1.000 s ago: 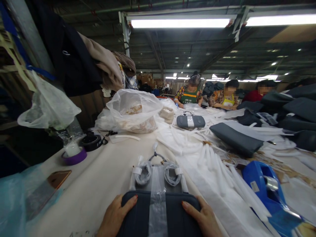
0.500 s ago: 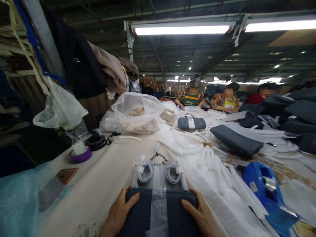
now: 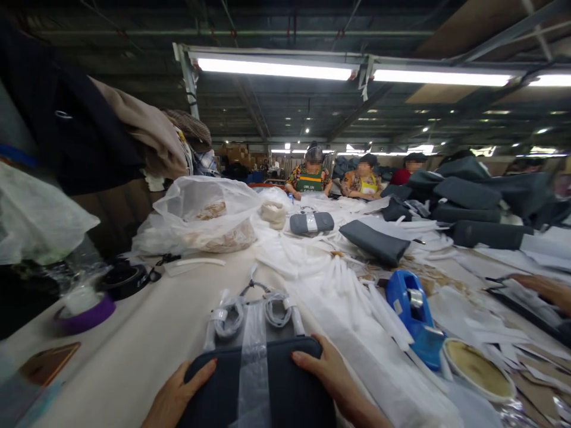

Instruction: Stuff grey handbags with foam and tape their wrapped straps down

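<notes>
A dark blue-grey bag lies at the table's near edge, a strip of clear plastic film running down its middle. My left hand grips its left side, thumb on top. On the right side my right hand holds it the same way, thumb over the upper corner. Beyond its top edge are two coiled grey straps or handles in clear wrapping, and a small dark loop. The bag's lower part runs out of the frame.
To the right stand a blue tape dispenser and a round tub. White foam strips and two more bags, one a dark bag, lie ahead. Purple tape and a phone are left. Co-workers sit opposite; another person's hand shows at right.
My view has turned right, so the scene has slid left, bringing the tub and another person's hand into sight. Both my hands still hold the bag.
</notes>
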The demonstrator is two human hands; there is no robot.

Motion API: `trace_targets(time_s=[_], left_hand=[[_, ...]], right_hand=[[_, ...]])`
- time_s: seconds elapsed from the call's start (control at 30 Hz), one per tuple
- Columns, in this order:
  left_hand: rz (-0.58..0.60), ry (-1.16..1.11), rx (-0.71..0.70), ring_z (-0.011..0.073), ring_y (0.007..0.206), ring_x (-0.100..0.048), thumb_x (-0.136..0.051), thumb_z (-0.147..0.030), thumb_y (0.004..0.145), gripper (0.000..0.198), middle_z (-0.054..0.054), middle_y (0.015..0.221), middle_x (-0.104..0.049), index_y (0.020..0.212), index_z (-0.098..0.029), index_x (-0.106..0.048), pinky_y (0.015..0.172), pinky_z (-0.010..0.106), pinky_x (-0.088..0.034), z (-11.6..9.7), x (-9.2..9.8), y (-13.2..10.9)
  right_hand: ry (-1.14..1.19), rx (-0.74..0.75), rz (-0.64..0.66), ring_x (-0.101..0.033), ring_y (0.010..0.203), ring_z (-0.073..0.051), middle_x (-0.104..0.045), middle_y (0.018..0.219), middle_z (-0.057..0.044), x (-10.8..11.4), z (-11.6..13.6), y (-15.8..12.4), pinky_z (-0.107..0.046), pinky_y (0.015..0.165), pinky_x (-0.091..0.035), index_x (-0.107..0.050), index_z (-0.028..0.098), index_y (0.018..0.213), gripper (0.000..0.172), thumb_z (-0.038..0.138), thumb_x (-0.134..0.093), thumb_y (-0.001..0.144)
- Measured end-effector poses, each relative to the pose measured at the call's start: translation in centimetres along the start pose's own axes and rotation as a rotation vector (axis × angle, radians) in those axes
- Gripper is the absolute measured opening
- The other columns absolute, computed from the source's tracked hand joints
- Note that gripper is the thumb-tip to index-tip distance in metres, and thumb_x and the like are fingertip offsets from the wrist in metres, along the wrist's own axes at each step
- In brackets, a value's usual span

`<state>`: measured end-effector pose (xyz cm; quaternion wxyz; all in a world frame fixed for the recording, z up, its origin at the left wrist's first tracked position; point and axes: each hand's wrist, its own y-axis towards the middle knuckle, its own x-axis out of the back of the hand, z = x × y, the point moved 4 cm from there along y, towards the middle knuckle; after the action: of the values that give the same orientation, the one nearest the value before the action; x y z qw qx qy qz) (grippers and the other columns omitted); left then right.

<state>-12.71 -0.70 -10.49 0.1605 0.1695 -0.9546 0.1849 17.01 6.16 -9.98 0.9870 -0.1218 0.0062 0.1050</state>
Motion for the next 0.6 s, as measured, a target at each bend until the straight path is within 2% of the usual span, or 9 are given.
trace_targets(time_s=[0.07, 0.17, 0.33, 0.47, 0.57, 0.6], left_hand=[[0.131, -0.202, 0.136, 0.0305, 0.082, -0.068, -0.066, -0.058, 0.065, 0.049, 0.008, 0.08, -0.072, 0.092, -0.017, -0.063, 0.075, 0.039, -0.054, -0.6, -0.7, -0.6], [0.31, -0.46, 0.244, 0.029, 0.075, -0.069, -0.073, -0.049, 0.064, 0.042, 0.01, 0.079, -0.073, 0.087, -0.015, -0.064, 0.074, 0.038, -0.055, -2.1, -1.8, -1.8], [0.453, -0.583, 0.404, 0.0281, 0.072, -0.069, -0.072, -0.046, 0.065, 0.044, 0.017, 0.082, -0.072, 0.086, -0.007, -0.068, 0.074, 0.035, -0.056, -3.3, -2.3, -2.7], [0.49, -0.682, 0.484, 0.027, 0.074, -0.07, -0.068, -0.042, 0.07, 0.043, 0.017, 0.085, -0.072, 0.091, -0.005, -0.068, 0.073, 0.034, -0.056, -3.5, -2.4, -3.1], [0.467, -0.696, 0.534, 0.0271, 0.072, -0.07, -0.068, -0.042, 0.07, 0.042, 0.018, 0.083, -0.072, 0.089, -0.004, -0.069, 0.072, 0.034, -0.057, -3.3, -2.6, -3.4], [0.431, -0.652, 0.497, 0.0276, 0.071, -0.07, -0.068, -0.043, 0.069, 0.042, 0.018, 0.082, -0.072, 0.087, -0.004, -0.069, 0.071, 0.035, -0.057, -3.3, -2.6, -3.3]], right_hand=[[0.056, -0.045, 0.071, -0.065, 0.088, -0.027, -0.072, 0.086, -0.005, -0.2, 0.6, 0.1, -0.033, 0.076, -0.05, -0.066, 0.013, 0.094, 0.051, 0.038, -0.079, 0.052], [0.111, -0.094, 0.172, -0.067, 0.076, -0.023, -0.072, 0.078, -0.006, -0.4, 1.3, 0.3, -0.031, 0.07, -0.051, -0.069, 0.011, 0.085, 0.042, 0.036, -0.078, 0.053], [0.199, -0.198, 0.309, -0.068, 0.067, -0.02, -0.073, 0.078, -0.009, -0.6, 1.8, 0.5, -0.029, 0.067, -0.052, -0.071, 0.009, 0.084, 0.04, 0.035, -0.075, 0.055], [0.223, -0.245, 0.349, -0.067, 0.065, -0.018, -0.073, 0.076, -0.009, -0.7, 1.9, 0.6, -0.027, 0.066, -0.053, -0.072, 0.009, 0.082, 0.035, 0.032, -0.074, 0.055], [0.214, -0.26, 0.33, -0.066, 0.06, -0.017, -0.073, 0.072, -0.01, -0.8, 1.6, 0.7, -0.026, 0.061, -0.052, -0.072, 0.008, 0.077, 0.031, 0.03, -0.073, 0.054], [0.211, -0.261, 0.312, -0.065, 0.058, -0.017, -0.072, 0.07, -0.01, -0.8, 1.5, 0.8, -0.025, 0.059, -0.051, -0.072, 0.008, 0.075, 0.03, 0.029, -0.073, 0.054]])
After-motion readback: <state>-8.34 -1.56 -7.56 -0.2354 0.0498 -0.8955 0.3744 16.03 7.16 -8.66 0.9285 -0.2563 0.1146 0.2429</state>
